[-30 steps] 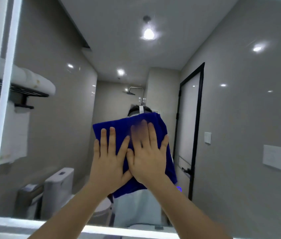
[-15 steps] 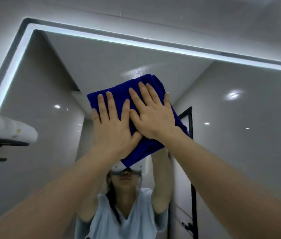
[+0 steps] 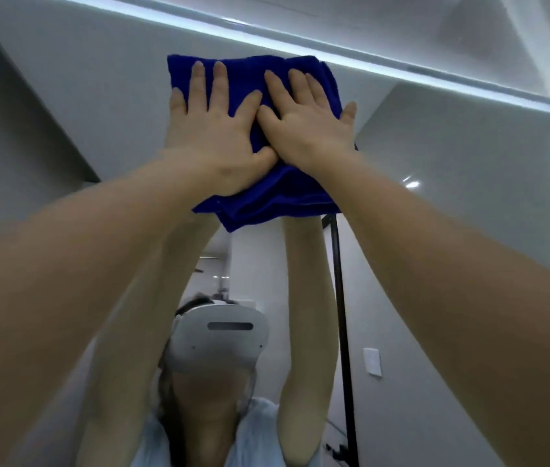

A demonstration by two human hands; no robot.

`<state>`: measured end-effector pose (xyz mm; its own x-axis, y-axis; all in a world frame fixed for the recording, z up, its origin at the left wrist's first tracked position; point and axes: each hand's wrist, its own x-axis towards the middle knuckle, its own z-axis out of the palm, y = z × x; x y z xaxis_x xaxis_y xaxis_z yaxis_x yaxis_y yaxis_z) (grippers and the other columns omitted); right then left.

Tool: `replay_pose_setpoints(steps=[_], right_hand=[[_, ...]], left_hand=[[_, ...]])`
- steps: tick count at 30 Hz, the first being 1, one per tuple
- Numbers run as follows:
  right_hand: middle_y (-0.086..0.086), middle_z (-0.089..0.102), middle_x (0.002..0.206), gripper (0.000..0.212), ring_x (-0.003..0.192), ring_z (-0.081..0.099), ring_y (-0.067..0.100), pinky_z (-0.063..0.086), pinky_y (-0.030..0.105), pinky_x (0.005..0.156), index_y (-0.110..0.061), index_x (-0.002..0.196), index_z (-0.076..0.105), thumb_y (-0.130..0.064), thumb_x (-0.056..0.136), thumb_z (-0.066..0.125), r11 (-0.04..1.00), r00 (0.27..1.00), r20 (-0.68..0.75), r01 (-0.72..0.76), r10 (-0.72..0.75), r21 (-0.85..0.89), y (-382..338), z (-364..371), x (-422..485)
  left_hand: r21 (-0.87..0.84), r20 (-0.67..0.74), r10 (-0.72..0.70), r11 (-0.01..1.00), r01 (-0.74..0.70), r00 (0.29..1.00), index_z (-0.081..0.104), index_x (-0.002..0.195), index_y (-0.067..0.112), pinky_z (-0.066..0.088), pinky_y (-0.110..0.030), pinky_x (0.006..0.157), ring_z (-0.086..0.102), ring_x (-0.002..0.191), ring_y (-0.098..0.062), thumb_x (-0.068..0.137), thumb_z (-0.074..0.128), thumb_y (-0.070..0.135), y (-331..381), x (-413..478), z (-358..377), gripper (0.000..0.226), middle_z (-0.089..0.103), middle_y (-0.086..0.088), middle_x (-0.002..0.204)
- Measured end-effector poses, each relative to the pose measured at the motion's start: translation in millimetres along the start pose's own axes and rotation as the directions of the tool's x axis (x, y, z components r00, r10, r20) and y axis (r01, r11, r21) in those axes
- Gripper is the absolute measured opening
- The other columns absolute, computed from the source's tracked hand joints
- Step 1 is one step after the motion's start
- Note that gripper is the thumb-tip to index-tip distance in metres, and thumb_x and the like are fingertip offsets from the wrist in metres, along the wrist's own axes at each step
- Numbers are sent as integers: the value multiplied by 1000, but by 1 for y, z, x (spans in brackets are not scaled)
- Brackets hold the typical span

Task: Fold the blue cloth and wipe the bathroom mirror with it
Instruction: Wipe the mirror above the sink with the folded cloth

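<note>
A bright white light strip (image 3: 334,50) runs diagonally across the top of the frame. Pale grey walls (image 3: 469,170) fill both sides. A black door frame (image 3: 342,315) stands lower right of centre, beside a white wall switch (image 3: 372,361). A ceiling spotlight (image 3: 411,183) glints at right.

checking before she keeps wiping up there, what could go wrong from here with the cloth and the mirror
1. Both palms lie flat on the blue cloth; neither the left hand nor the right hand has a grip on it, so it could slip and drop if pressure eases.
2. The cloth's lower folds hang loose and may unfold.
3. The cloth sits close to the mirror's lit top edge, so an upward stroke could run off the glass.
</note>
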<state>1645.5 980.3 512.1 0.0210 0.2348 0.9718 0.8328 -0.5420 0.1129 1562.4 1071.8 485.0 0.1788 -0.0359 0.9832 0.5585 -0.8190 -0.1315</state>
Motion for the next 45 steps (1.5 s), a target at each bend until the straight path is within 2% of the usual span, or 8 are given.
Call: replay_pose_setpoints(steps=[7, 15, 25, 27, 30, 36, 41, 45], right_hand=[[-1, -5, 158, 55, 145, -8, 16, -10, 57, 110, -30, 149, 2, -43, 97, 18, 995, 994, -55, -94, 95, 23, -4, 11, -46], [-2, -6, 158, 55, 144, -9, 17, -6, 59, 110, -31, 148, 1, -41, 98, 19, 977, 978, 11, -211, 210, 13, -22, 27, -155], [0, -10, 157, 57, 143, -14, 15, -9, 59, 109, -30, 147, -4, -39, 96, 19, 961, 947, 181, -275, 266, 28, -49, 51, -316], [3, -5, 158, 59, 142, -12, 15, -4, 60, 109, -30, 145, -7, -41, 92, 16, 968, 947, 206, -252, 247, 0, -50, 58, -353], [11, 19, 154, 60, 142, 11, 24, 17, 66, 102, -22, 147, 11, -37, 91, 26, 970, 959, 149, -238, 242, -47, -48, 70, -408], [11, 21, 147, 52, 134, 23, 29, 30, 63, 96, -17, 145, 21, -33, 95, 21, 959, 934, 225, -256, 278, -120, -34, 82, -501], [10, 28, 142, 53, 130, 30, 29, 11, 55, 109, -22, 142, 26, -37, 98, 1, 980, 927, 333, -127, 173, -154, 1, 79, -547], [7, 31, 139, 41, 127, 34, 26, 10, 53, 106, -23, 131, 37, -37, 98, 16, 994, 945, 324, -4, 41, -112, 35, 73, -559]], left_hand=[[-2, -6, 118, 993, -118, 993, 2, 148, 28, -6, -47, 114, -16, 142, -32, 88, 36, 55, 2, -32, 5, 74, -13, -13, 155], [-74, 41, 196, 978, -193, 980, 10, 148, 24, -7, -48, 113, -13, 142, -35, 74, 25, 58, 17, -134, 14, 83, -9, -16, 155], [-114, -31, 250, 961, -252, 968, 34, 141, 13, 5, -50, 111, 13, 137, -42, 80, 39, 54, 35, -297, 41, 73, 23, -27, 148], [-136, -9, 237, 962, -236, 971, 33, 141, 13, 3, -49, 112, 11, 137, -41, 83, 37, 52, 43, -333, 43, 70, 21, -25, 149], [-158, 50, 218, 965, -208, 975, 31, 141, 15, -2, -47, 114, 0, 141, -38, 85, 32, 49, 58, -389, 48, 66, 14, -20, 151], [-156, 98, 231, 964, -214, 968, 22, 143, 17, 0, -50, 113, -9, 143, -34, 92, 21, 50, 95, -476, 65, 61, -13, -12, 155], [-145, 145, 154, 981, -133, 977, 2, 148, 19, -6, -51, 113, -12, 141, -37, 81, 32, 48, 137, -522, 69, 78, -15, -16, 154], [-118, 225, 46, 993, -20, 973, -4, 148, 16, -9, -49, 113, -13, 141, -39, 94, 3, 49, 172, -537, 70, 63, -15, -17, 154]])
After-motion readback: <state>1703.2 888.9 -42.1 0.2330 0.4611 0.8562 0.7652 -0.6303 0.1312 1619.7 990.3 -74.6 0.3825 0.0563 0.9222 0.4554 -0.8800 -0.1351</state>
